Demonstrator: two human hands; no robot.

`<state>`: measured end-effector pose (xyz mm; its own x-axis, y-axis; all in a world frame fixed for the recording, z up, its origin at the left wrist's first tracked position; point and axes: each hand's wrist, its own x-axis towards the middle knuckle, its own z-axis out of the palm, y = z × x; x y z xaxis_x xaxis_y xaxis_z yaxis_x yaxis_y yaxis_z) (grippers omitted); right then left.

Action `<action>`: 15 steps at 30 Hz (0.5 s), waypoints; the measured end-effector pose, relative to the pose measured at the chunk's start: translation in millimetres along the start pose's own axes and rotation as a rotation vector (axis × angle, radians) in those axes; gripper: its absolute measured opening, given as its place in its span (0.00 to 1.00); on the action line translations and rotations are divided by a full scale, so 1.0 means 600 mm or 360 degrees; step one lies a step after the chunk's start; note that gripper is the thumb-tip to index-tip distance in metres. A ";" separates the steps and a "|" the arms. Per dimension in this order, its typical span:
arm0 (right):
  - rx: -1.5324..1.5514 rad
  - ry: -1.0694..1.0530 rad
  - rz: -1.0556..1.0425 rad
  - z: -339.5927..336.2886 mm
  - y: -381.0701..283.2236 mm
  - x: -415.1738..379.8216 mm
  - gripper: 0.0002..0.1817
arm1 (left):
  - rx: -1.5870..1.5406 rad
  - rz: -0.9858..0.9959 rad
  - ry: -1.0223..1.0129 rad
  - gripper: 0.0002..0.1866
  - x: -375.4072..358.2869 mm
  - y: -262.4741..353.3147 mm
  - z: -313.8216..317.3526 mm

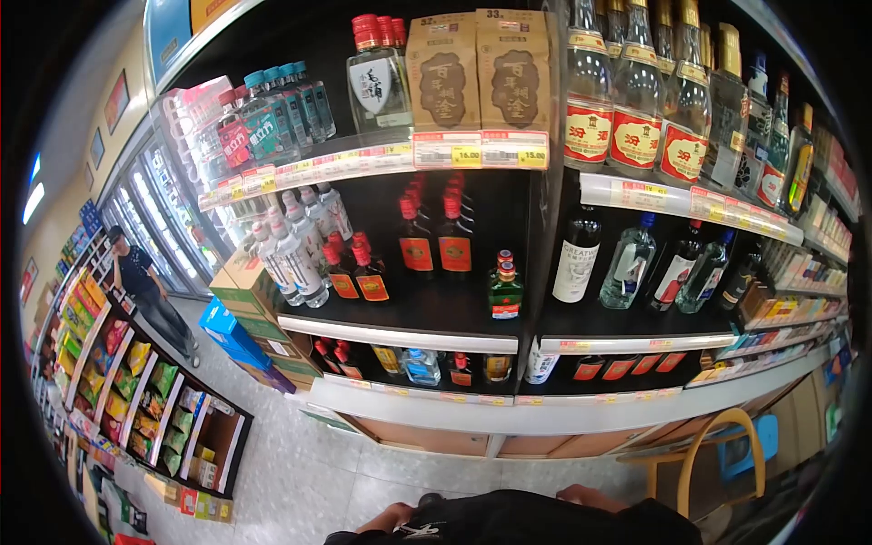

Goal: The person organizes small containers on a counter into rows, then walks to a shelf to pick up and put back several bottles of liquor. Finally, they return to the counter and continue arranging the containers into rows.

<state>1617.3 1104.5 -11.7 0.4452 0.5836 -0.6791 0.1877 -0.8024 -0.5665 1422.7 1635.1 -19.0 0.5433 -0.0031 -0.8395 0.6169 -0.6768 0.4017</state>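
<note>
Far left: snack rack (136, 391) along the aisle, with a person (150, 295) standing beside it, near the coolers (159, 218). Next, stacked boxes (245, 327) on the floor against the shelf end. Above them, water bottles (282, 104) on the top shelf and clear bottles (295, 250) one level down.

At the bottom edge, left hand (386, 520), only a sliver showing, pressed against dark cloth (509, 522). Fingers hidden, so grip impossible to tell.

Centre shelves: brown cartons (477, 73) up top, red-label bottles (436, 241) below, a small green bottle (505, 289) just right of them.

Right hand (590, 495) resting on the cloth's upper edge. Fingers out of sight there too, opening impossible to tell. Cloth between both hands, at the very bottom.

Further right, tall clear bottles (636, 100) above dark wine bottles (577, 254). Low right, yellow chair (718, 445).
</note>
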 end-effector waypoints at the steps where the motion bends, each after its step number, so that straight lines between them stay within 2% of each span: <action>1: -0.0017 0.0348 -0.0446 0.075 0.110 0.020 0.21 | -0.0181 -0.0209 -0.0025 0.26 -0.034 0.014 -0.021; 2: -0.0018 0.0367 -0.0450 0.098 0.121 0.040 0.21 | -0.0161 -0.0079 0.0032 0.25 -0.026 -0.022 -0.031; 4: 0.0269 0.0512 -0.0202 0.135 0.112 0.074 0.19 | -0.0580 -0.0305 0.0119 0.21 -0.045 -0.052 -0.047; 5: 0.0282 0.0517 -0.0203 0.127 0.074 0.066 0.19 | -0.0588 -0.0469 0.0127 0.21 -0.059 -0.048 -0.061; 6: 0.0204 0.0587 -0.0394 0.115 0.040 0.053 0.17 | -0.0576 -0.0475 0.0126 0.21 -0.053 -0.072 -0.068; 7: 0.0124 0.0656 -0.0584 0.104 -0.012 0.038 0.15 | -0.0427 -0.0260 0.0124 0.21 -0.030 -0.113 -0.067; 8: 0.0134 0.0659 -0.0583 0.116 -0.032 0.050 0.15 | -0.0277 -0.0043 0.0121 0.22 -0.017 -0.143 -0.071; 10: 0.0613 0.0475 -0.0037 0.129 -0.066 0.078 0.14 | -0.0339 -0.0025 0.0164 0.22 -0.032 -0.157 -0.084; 11: 0.0621 0.0482 -0.0032 0.118 -0.102 0.087 0.14 | -0.0411 -0.0007 0.0205 0.22 -0.035 -0.159 -0.091; 13: 0.0758 -0.0142 0.0747 0.060 -0.210 0.087 0.13 | -0.0390 -0.0037 0.0197 0.21 -0.031 -0.163 -0.099; 15: 0.0790 -0.0069 0.0757 0.060 -0.254 0.078 0.15 | -0.0372 -0.0007 0.0220 0.19 -0.031 -0.171 -0.100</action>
<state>1578.0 1258.4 26.0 0.3426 0.1949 -0.9190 -0.4471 -0.8265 -0.3419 1383.3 1748.8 -22.7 0.6030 0.1109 -0.7900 0.7254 -0.4884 0.4851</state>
